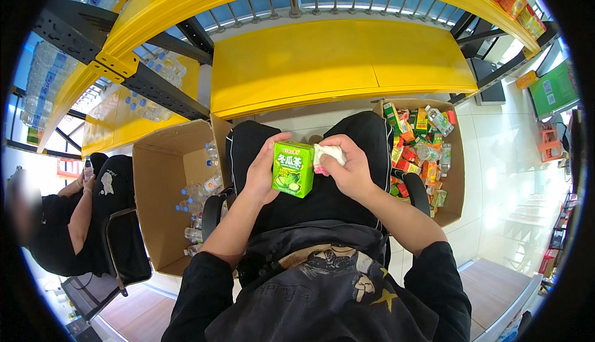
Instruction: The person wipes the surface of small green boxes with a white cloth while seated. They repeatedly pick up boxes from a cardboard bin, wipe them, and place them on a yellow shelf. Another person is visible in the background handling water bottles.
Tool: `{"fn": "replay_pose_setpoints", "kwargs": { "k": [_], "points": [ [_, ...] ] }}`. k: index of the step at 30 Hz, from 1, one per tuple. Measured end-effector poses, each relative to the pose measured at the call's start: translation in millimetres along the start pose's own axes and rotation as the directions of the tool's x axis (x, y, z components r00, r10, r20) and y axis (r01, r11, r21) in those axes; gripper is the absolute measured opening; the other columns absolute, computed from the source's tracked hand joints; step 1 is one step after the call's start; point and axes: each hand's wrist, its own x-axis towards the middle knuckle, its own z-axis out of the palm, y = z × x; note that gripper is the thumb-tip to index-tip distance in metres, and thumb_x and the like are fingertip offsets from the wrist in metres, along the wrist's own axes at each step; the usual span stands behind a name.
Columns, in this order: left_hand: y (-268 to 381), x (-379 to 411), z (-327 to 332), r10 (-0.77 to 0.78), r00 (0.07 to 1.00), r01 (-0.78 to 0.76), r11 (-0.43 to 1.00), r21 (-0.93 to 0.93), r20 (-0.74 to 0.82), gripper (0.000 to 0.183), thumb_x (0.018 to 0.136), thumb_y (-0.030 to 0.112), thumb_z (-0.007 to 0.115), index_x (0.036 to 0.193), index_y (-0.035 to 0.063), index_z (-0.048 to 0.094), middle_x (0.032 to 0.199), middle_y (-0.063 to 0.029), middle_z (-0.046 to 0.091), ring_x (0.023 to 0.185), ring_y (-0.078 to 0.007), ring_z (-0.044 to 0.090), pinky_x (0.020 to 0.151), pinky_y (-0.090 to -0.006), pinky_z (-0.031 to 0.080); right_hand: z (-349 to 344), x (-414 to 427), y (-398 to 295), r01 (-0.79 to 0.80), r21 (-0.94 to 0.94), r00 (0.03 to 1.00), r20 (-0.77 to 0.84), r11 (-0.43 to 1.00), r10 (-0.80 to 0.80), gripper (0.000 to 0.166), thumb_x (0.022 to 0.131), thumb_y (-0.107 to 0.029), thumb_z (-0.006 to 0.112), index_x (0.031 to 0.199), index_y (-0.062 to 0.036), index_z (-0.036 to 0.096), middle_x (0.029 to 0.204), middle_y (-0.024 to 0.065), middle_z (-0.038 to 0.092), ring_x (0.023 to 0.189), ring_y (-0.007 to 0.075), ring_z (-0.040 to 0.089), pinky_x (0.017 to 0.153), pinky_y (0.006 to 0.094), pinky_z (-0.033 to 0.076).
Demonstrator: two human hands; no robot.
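My left hand grips a green drink carton by its left side, its printed front facing up at me above my lap. Against the carton's right edge, my right hand pinches a crumpled white cloth with a pink edge. Part of the cloth is hidden under my fingers. Both hands are over my black trousers, between the chair's armrests.
An open cardboard box with plastic bottles stands left; another with drink cartons and bottles stands right. Yellow shelving with black posts is ahead. A seated co-worker holding a bottle is at far left.
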Motion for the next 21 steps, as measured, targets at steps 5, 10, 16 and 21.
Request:
{"fn": "replay_pose_setpoints", "kwargs": {
  "k": [5,10,16,21],
  "points": [
    [-7,-3,2,-0.063,0.996,0.068,0.993,-0.093,0.056,0.041,0.1,0.03,0.039,0.135,0.0073,0.038,0.119,-0.0103,0.055,0.108,-0.0211,0.056,0.093,-0.0369,0.047,5,-1,1,0.169,-0.19,0.984,-0.022,0.967,-0.177,0.019,0.081,-0.003,0.062,0.099,-0.0012,0.056,0.089,0.0119,0.06,0.08,0.0214,0.062,0.07,0.0292,0.049],
    [-11,-5,6,0.019,0.999,-0.022,0.997,0.079,0.039,0.057,0.087,0.01,0.063,0.137,0.0063,0.035,0.118,-0.0105,0.054,0.108,-0.0207,0.055,0.093,-0.0359,0.046,8,-2,2,0.347,-0.37,0.935,0.066,0.862,-0.348,0.018,0.08,0.005,0.06,0.097,0.0007,0.056,0.093,0.0123,0.058,0.073,0.0168,0.064,0.063,0.0271,0.053],
    [-5,-2,0,0.028,0.999,-0.028,0.999,0.037,-0.026,0.061,0.085,0.007,0.066,0.137,0.0062,0.034,0.117,-0.01,0.055,0.106,-0.0205,0.056,0.091,-0.0351,0.047,19,-15,-8,0.46,-0.386,0.887,0.169,0.8,-0.429,0.02,0.073,0.003,0.065,0.092,-0.0009,0.06,0.09,0.0141,0.061,0.079,0.0282,0.062,0.07,0.0333,0.051],
    [-15,-3,3,0.026,0.999,-0.029,0.997,0.065,0.039,0.062,0.084,0.006,0.066,0.137,0.0057,0.034,0.117,-0.0091,0.055,0.106,-0.0189,0.055,0.092,-0.0331,0.045,13,4,-11,0.452,-0.518,0.862,0.044,0.726,-0.505,0.021,0.072,0.002,0.067,0.091,-0.0015,0.06,0.09,0.0147,0.061,0.081,0.0299,0.062,0.07,0.0349,0.051]
  ]
}}
